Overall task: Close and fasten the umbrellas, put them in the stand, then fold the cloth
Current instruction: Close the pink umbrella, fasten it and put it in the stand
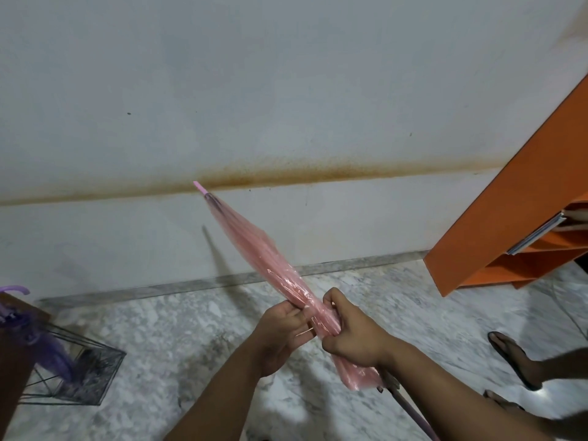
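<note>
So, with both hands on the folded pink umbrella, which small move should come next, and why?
Probably wrap and fasten the strap. The pink umbrella is folded, the right hand grips its canopy, and the left hand pinches something thin beside it. The purple umbrella already sits in the stand.

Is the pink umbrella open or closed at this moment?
Closed. The pink umbrella has its canopy gathered tightly along the shaft, tip pointing up toward the wall. Both the left hand and right hand grip it. Whether its strap is fastened: cannot tell.
</note>
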